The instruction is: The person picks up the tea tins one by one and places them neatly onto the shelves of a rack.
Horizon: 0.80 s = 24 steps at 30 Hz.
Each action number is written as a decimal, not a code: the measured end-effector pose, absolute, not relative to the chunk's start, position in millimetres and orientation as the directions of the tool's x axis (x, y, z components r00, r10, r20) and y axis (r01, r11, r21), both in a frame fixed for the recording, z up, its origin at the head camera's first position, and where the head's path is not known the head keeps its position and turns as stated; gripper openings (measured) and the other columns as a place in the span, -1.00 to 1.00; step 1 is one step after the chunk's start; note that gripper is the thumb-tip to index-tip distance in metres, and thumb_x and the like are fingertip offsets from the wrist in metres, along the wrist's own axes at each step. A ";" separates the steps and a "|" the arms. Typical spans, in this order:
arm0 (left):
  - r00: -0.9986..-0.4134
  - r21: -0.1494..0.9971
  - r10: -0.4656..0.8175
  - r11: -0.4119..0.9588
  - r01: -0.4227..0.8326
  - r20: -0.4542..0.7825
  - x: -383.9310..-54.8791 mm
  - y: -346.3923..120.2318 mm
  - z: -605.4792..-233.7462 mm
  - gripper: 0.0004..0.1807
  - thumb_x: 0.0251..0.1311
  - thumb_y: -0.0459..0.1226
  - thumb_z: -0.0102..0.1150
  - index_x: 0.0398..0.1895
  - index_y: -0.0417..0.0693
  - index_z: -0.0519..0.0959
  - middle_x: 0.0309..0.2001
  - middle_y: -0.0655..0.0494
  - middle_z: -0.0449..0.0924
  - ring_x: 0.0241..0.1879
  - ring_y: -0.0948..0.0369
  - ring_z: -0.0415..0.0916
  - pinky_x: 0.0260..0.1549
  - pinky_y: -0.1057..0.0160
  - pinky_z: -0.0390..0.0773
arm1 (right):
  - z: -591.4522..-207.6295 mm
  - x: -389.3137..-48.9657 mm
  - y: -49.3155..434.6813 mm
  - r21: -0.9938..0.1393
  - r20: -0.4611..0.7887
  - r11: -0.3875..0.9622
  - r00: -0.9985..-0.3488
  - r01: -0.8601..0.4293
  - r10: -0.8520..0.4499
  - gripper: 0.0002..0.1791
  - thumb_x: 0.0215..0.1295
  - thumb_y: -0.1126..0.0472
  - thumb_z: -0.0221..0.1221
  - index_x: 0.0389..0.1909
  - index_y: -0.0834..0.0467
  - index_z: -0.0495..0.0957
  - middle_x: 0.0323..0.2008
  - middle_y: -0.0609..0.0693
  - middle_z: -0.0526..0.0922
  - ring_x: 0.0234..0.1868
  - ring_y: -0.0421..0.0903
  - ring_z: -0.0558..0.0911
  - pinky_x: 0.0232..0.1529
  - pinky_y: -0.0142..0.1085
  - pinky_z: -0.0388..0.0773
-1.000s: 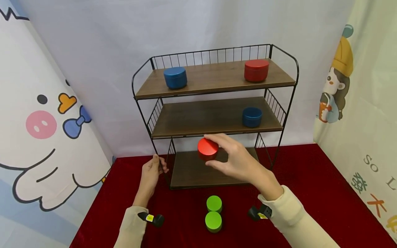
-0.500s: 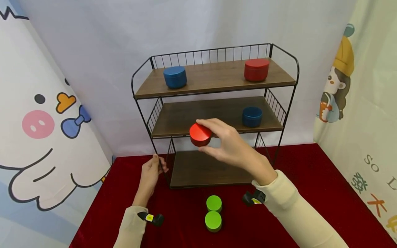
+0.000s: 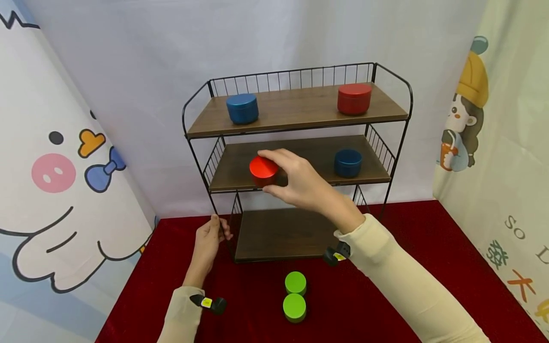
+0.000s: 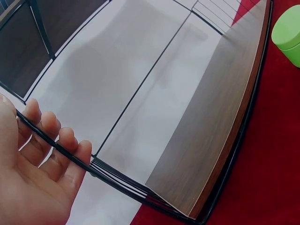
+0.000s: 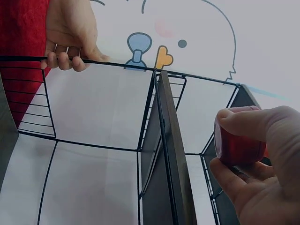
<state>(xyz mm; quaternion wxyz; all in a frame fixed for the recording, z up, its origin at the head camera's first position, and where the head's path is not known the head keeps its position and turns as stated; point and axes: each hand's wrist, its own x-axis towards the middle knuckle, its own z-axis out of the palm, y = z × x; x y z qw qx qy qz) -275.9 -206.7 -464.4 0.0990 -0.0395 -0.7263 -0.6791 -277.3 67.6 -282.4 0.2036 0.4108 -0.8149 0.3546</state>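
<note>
My right hand pinches a small round red tin between thumb and fingers, in front of the left half of the middle shelf. In the right wrist view the red tin shows beside the shelf edge, thumb on one side and fingers on the other. My left hand grips the black metal post at the rack's lower left. Its fingers curl round the thin post in the left wrist view.
On the top shelf stand a blue tin at left and a red tin at right. A dark blue tin sits at the middle shelf's right. Two green tins stand on the red cloth before the rack.
My right hand has carried the red tin up and to the left, from before the lower shelf to before the middle one. The left hand has stayed on the post.
</note>
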 end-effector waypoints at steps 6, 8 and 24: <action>-0.976 0.979 -0.084 0.068 0.194 0.199 -275.8 -206.2 -464.2 -0.38 0.64 0.02 -0.30 -0.28 -0.40 0.45 -0.39 0.03 0.46 -0.39 0.25 0.53 -0.24 0.32 0.68 | -278.7 -287.7 60.2 -0.440 0.565 0.454 -0.632 -0.774 -0.530 -0.24 0.19 0.27 0.49 0.40 0.27 0.42 0.26 0.22 0.57 0.21 0.09 0.62 0.23 -0.12 0.61; -0.977 0.979 -0.083 0.069 0.193 0.198 -275.5 -205.9 -464.0 -0.38 0.64 0.02 -0.31 -0.28 -0.40 0.45 -0.39 0.03 0.46 -0.39 0.25 0.53 -0.24 0.33 0.68 | -278.4 -290.1 58.4 -0.449 0.545 0.464 -0.646 -0.764 -0.535 -0.24 0.20 0.25 0.48 0.41 0.26 0.41 0.26 0.22 0.57 0.21 0.08 0.62 0.22 -0.12 0.62; -0.977 0.979 -0.078 0.078 0.190 0.196 -275.3 -207.2 -465.3 -0.36 0.63 0.05 -0.30 -0.28 -0.40 0.45 -0.39 0.02 0.46 -0.37 0.24 0.53 -0.22 0.31 0.68 | -280.6 -309.3 38.7 -0.542 0.362 0.524 -0.745 -0.657 -0.560 -0.21 0.33 0.16 0.40 0.49 0.26 0.29 0.22 0.14 0.63 0.17 -0.01 0.66 0.25 -0.17 0.59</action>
